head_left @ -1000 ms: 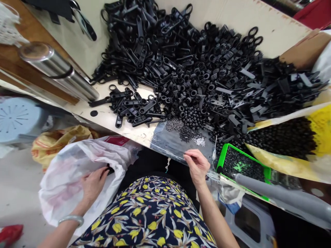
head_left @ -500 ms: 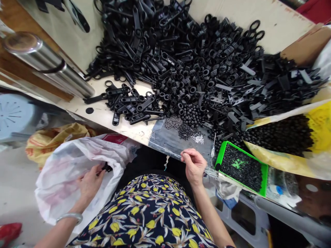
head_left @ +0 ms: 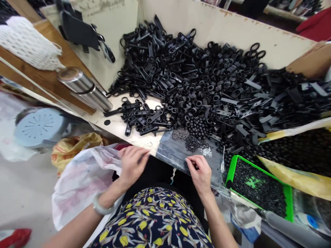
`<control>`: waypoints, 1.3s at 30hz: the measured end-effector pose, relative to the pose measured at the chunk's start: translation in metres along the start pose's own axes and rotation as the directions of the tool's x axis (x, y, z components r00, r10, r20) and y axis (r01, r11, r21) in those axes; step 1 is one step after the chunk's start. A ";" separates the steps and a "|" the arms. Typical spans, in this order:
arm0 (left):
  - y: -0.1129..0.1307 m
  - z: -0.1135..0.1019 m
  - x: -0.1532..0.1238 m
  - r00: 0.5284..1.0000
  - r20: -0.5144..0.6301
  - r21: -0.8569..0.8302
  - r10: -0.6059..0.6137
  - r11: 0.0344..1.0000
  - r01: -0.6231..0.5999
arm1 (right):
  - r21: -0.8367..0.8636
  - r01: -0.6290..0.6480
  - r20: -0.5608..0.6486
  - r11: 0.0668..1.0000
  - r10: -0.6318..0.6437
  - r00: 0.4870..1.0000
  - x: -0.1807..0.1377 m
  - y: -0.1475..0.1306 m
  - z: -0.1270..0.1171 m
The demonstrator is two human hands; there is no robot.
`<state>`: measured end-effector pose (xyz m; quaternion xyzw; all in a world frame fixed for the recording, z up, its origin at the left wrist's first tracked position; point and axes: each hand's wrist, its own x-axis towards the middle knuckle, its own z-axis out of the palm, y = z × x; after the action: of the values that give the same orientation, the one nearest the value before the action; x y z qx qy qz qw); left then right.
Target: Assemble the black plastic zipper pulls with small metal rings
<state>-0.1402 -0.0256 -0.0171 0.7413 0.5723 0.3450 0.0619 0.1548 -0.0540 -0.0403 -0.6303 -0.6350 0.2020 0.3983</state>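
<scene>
My left hand [head_left: 132, 164] is in the air between the white plastic bag [head_left: 85, 175] and the table's front edge. Its fingers reach forward, loosely bent, and nothing shows in them. Beyond it lies a small heap of black ring-ended handles [head_left: 144, 117]. My right hand [head_left: 201, 174] is at the front of the grey mat [head_left: 174, 151], thumb and forefinger pinched together; whatever they hold is too small or hidden. Near it on the mat are silvery pins [head_left: 206, 151], tiny black pieces [head_left: 192, 143] and small grey metal pieces [head_left: 180, 133].
A large pile of black plastic parts [head_left: 186, 75] covers the back of the table. A screwdriver [head_left: 222, 162] and a green tray [head_left: 261, 187] of small black pieces are at the right. A steel flask [head_left: 85, 88] stands left; a blue stool [head_left: 40, 127] is beyond the table.
My left hand has come out of the white bag, up and right to the table edge; the black part it had no longer shows. My right hand has barely moved. The view has shifted left.
</scene>
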 end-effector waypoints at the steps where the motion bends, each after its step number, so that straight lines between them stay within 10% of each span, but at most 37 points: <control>1: 0.015 0.011 0.018 0.998 0.040 -0.021 0.058 0.998 -0.057 | -0.041 0.027 0.007 0.999 -0.027 1.000 0.001 0.001 0.002; 10: 0.040 0.094 0.082 0.911 0.327 0.078 0.254 0.953 -0.293 | -0.104 0.066 0.002 0.992 -0.066 0.998 -0.003 0.005 0.009; 39: 0.045 0.083 0.070 0.896 0.399 -0.131 0.196 0.979 -0.156 | 0.037 -0.032 0.018 0.999 0.032 0.999 0.001 -0.005 0.002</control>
<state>-0.0482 0.0470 -0.0270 0.8420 0.4600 0.2132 0.1844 0.1503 -0.0529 -0.0379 -0.6313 -0.6244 0.2254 0.4011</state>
